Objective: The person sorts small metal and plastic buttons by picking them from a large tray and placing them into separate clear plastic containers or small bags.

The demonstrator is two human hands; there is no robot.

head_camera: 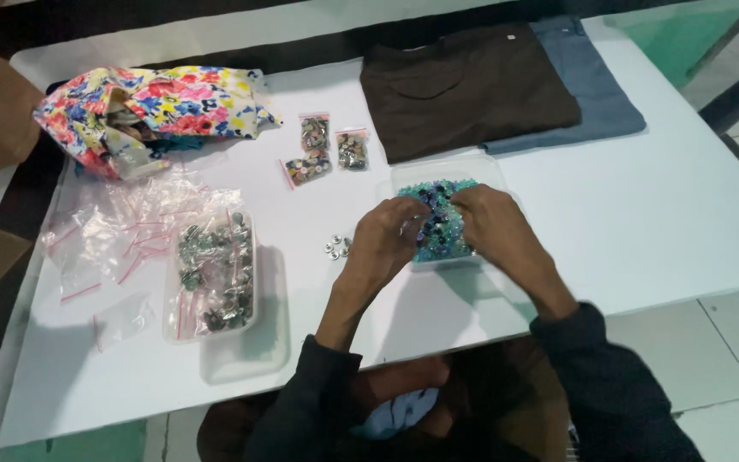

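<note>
Hands (438, 227) curled over bead tray (493, 171)

Floral bag (151, 103) at far left of the white surface (660, 222), empty zip bags (130, 227) below it. Brown shirt (464, 90) over grey cloth (596, 85) at far right; three filled bags (327, 147) between.

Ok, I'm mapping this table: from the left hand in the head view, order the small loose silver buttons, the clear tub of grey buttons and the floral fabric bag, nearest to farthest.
From the left hand:
1. Small loose silver buttons, just to its left.
2. Clear tub of grey buttons, farther left.
3. Floral fabric bag, far left corner.
</note>
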